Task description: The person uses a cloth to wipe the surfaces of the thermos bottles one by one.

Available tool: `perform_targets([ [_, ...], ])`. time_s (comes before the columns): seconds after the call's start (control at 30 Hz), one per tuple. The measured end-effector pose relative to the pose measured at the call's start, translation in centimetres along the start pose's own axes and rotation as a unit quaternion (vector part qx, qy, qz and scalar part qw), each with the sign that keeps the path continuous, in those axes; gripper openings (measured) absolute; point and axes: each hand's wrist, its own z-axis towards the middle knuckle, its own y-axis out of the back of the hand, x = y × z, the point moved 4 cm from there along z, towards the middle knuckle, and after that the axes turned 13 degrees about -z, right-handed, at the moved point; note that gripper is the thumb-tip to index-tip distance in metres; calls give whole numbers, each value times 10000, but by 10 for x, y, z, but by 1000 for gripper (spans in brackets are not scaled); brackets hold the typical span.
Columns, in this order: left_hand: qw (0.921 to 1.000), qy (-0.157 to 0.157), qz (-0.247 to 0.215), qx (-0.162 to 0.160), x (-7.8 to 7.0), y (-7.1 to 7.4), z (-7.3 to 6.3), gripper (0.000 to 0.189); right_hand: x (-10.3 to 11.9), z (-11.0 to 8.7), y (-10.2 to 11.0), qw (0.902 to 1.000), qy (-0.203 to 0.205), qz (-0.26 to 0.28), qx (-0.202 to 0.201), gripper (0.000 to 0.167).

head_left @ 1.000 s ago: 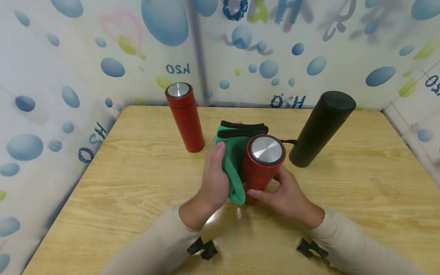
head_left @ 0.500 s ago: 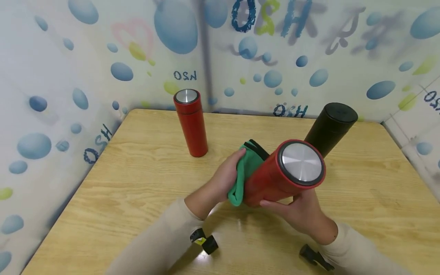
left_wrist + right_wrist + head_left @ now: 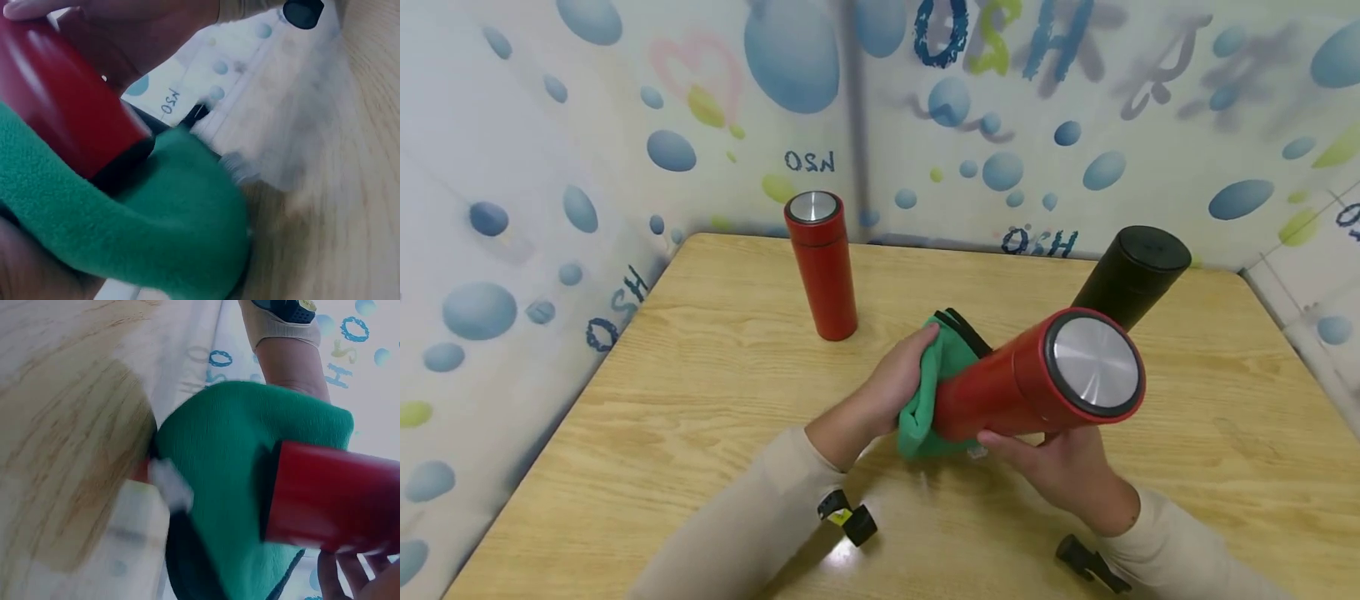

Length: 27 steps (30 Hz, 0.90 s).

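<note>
My left hand (image 3: 891, 387) grips a folded green cloth (image 3: 951, 346) with black edging, thumb along its side. The cloth cups around the base of a red thermos (image 3: 1000, 387), which leans far over with its silver-topped lid (image 3: 1095, 362) towards the right. Underneath, my right hand (image 3: 1067, 475) holds the thermos by its body. In the left wrist view the dark base rim of the thermos (image 3: 62, 94) lies against the green cloth (image 3: 181, 206). The right wrist view shows the base end on the cloth (image 3: 219, 444), and a blurred pale tag at the cloth's edge.
A second red thermos (image 3: 825, 275) stands upright at the back left of the wooden table (image 3: 700, 375). At the back right is a black cylindrical bottle (image 3: 1135, 271), its lower part hidden by the held thermos. A wall with blue bubble prints (image 3: 895, 125) borders the table behind.
The held red thermos has tilted from nearly upright to strongly leaning, its lid moving right. The right hand has shifted right with it; the cloth has turned and now cups the base.
</note>
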Motion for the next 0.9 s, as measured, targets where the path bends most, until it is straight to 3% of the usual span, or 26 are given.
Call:
perform_targets([
  [0.13, 9976, -238, -419, -500, -3, 4, 1, 43, -2, -1, -2, 9998, 10, -160, 91, 79],
  [0.23, 9977, -24, -572, -359, 1, 1, -1, 46, -3, -3, -2, 9994, -7, -76, 338, 79],
  [0.33, 9990, 232, -383, -40, 6, -3, -2, 49, -2, -3, -1, 9994, 47, 59, 338, 77],
  [0.47, 10000, 9, -70, -13, 5, -4, -1, 49, -1, 2, 1, 9997, 95, 198, 126, 72],
  [0.6, 9968, -618, 186, -472, -1, -2, -1, 45, -3, 3, 3, 9999, -133, -92, 42, 73],
  [0.7, 9854, -1416, 367, -872, -13, 1, -7, 41, -7, 3, 3, 9947, -692, -715, 262, 75],
  [0.77, 9706, -2125, 396, -1059, -25, 2, -15, 41, -12, 3, 2, 9855, -1144, -1112, 582, 74],
  [0.9, 9299, -3492, 29, -1157, -48, 1, -36, 42, -20, 1, -3, 9628, -1731, -1666, 1239, 66],
])
